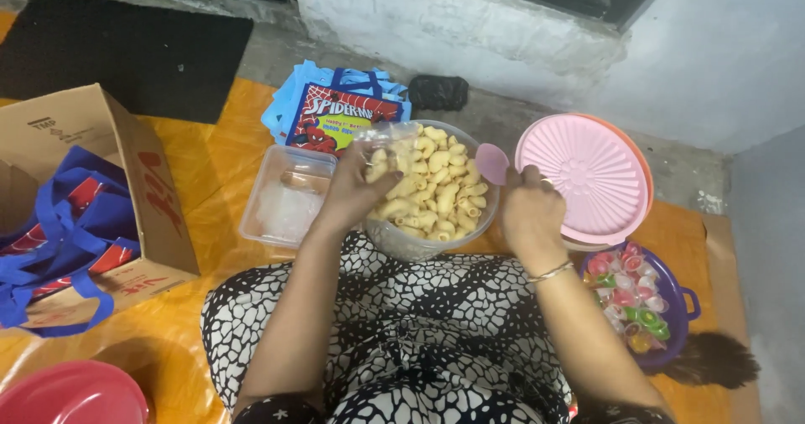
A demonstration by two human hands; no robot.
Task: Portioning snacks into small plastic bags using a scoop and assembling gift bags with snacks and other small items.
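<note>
A small clear plastic bag (pixel 387 143) is held up in the left hand (pixel 352 193), with the fingers closed around its lower part. The bag is lifted over the near-left side of the big clear bowl (pixel 486 214). Some pale yellow puffed snacks (pixel 440 185) can be seen through the bag.

A small pink scoop (pixel 492 163) is gripped in the right hand (pixel 530 214), with the fingers curled shut on its handle. The round end of the scoop is pointed up and to the left, just past the right rim of the bowl. The bag's open top is found to the left of the scoop, across the snacks. The right hand is the nearer one to the scoop's load, and the left hand is the nearer one to the bag.

The snacks are short, curved and tube-shaped, and the bowl is filled nearly to the top with them.

Further out, a clear box (pixel 289 193) is set just left of the bowl. A pink lid (pixel 583 176) is seen to the right, and a purple basket of small jelly cups (pixel 637 302) is placed near the right arm. A cardboard box (pixel 92 197) with blue bags is kept far left.
</note>
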